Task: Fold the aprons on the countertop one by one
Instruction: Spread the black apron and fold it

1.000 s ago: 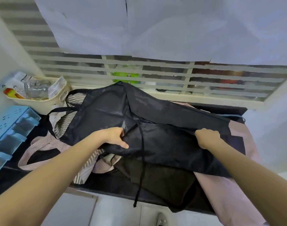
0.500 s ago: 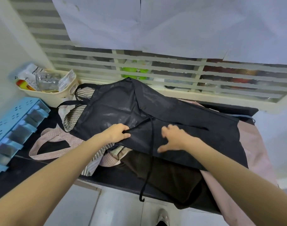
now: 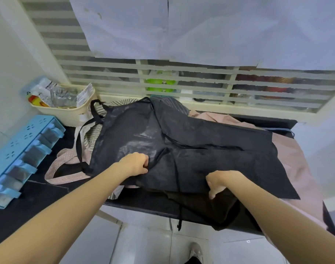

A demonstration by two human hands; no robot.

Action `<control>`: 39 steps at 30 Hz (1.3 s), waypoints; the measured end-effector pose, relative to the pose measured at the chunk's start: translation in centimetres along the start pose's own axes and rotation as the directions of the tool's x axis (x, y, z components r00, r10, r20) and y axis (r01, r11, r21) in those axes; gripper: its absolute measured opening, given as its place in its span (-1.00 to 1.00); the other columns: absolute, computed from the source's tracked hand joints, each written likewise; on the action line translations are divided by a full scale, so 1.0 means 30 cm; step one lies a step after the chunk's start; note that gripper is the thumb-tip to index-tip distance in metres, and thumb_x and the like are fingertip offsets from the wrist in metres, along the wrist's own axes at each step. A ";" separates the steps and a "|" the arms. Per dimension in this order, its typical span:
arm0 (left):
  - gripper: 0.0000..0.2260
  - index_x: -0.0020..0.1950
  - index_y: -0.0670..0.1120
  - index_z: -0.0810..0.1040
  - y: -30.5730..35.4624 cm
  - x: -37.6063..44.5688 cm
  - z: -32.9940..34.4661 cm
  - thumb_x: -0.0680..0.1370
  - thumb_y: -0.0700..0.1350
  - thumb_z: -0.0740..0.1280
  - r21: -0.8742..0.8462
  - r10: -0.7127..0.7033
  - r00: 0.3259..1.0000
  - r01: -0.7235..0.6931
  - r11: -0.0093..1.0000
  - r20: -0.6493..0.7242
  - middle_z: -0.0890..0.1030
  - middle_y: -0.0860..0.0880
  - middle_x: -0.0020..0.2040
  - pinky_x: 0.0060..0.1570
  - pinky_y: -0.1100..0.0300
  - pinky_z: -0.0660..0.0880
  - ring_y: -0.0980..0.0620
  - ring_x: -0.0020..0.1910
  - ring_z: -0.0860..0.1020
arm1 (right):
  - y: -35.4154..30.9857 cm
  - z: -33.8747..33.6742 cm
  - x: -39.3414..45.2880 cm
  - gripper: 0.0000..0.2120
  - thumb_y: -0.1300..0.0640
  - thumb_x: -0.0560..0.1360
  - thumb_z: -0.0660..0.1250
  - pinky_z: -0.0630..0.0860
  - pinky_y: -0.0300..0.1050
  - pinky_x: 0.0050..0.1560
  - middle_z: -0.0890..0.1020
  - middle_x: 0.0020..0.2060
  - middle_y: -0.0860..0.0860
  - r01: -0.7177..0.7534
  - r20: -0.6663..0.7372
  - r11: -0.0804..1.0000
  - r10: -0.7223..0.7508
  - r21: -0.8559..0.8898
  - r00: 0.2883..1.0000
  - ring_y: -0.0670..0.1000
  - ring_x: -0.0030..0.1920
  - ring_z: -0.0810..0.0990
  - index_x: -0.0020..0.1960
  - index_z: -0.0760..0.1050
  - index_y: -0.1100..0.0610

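Left hand (image 3: 137, 163) pinches the black apron (image 3: 181, 147) at its near waist edge. Right hand (image 3: 219, 181), curled, grips the near hem; half a second ago it hovered open mid-cloth. Apron lies atop the pile on the worktop (image 3: 39, 195), long axis left-right, bib and neck strap (image 3: 95, 111) pointing left, skirt right. One tie (image 3: 179, 206) hangs over the front edge.

There is one view only — a wide-angle camera on the person's head, looking forward and steeply down. It sits close over the dark countertop (image 3: 48, 195), with both forearms reaching in from the bottom corners. The slatted window (image 3: 201, 80) fills the top — straight lines bow toward the edges.
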State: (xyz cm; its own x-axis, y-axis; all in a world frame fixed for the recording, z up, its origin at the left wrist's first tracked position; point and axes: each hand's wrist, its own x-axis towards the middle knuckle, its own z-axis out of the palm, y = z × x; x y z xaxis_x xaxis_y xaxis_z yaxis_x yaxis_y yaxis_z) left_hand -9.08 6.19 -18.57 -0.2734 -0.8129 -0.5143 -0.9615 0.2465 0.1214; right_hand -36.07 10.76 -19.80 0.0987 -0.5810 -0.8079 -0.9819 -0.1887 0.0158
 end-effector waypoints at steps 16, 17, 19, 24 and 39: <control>-0.44 0.53 0.01 0.12 0.216 0.069 0.013 0.58 -0.32 0.14 0.011 0.307 0.943 -0.308 0.951 -0.128 0.19 0.03 0.51 0.26 0.09 0.38 -0.07 0.32 0.41 | -0.185 -0.024 0.103 -0.58 0.29 0.48 0.34 0.48 -0.12 0.02 0.58 0.03 0.11 0.173 -0.171 0.101 -0.029 0.980 0.985 0.03 0.03 0.54 0.31 0.33 0.21; -0.49 0.51 0.00 0.18 0.222 0.078 0.009 0.59 -0.29 0.14 -0.002 0.306 0.946 -0.308 0.951 -0.109 0.26 0.01 0.49 0.27 0.09 0.36 -0.06 0.33 0.40 | -0.179 -0.039 0.091 -0.69 0.32 0.52 0.26 0.50 -0.13 -0.08 0.58 -0.12 0.10 0.198 -0.196 0.017 -0.068 0.980 0.978 0.02 -0.11 0.56 0.25 0.40 0.25; -0.66 0.40 -0.04 0.36 0.234 0.106 -0.004 0.62 -0.20 0.12 0.016 0.275 0.951 -0.276 0.961 -0.139 0.44 -0.06 0.35 0.20 0.06 0.38 -0.09 0.26 0.45 | -0.154 -0.077 0.065 -0.75 0.33 0.59 0.11 0.48 -0.17 -0.28 0.47 -0.32 0.06 0.252 -0.262 -0.110 -0.093 0.962 0.961 -0.02 -0.35 0.46 0.20 0.46 0.35; -0.74 0.23 -0.15 0.48 0.226 0.163 -0.026 0.66 -0.12 0.08 0.101 0.181 0.966 -0.165 0.981 -0.186 0.53 -0.15 0.17 0.09 0.06 0.39 -0.15 0.14 0.51 | 0.000 -0.206 -0.027 -0.79 0.28 0.56 0.22 0.13 -0.27 -0.52 0.39 -0.43 0.04 0.334 -0.337 0.096 0.023 0.938 0.941 -0.09 -0.52 0.17 0.09 0.57 0.34; -0.72 0.30 -0.08 0.43 0.292 0.166 -0.106 0.62 -0.08 0.10 0.149 0.036 0.989 -0.015 0.989 -0.141 0.52 -0.12 0.22 0.05 0.05 0.43 -0.14 0.14 0.52 | 0.355 -0.126 -0.069 -0.78 0.18 0.56 0.14 0.36 -0.07 -0.06 0.56 0.09 0.13 -0.252 -0.488 0.932 0.351 0.259 0.799 0.16 0.07 0.52 0.12 0.48 0.18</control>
State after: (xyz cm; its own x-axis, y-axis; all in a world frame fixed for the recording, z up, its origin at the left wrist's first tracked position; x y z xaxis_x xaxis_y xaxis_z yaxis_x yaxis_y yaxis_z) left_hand -18.94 2.63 -17.37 -0.3093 -0.8697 -0.3846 -0.9424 0.3345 0.0015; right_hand -46.13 6.95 -15.72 -0.1872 -0.9168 -0.3529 -0.9823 0.1754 0.0655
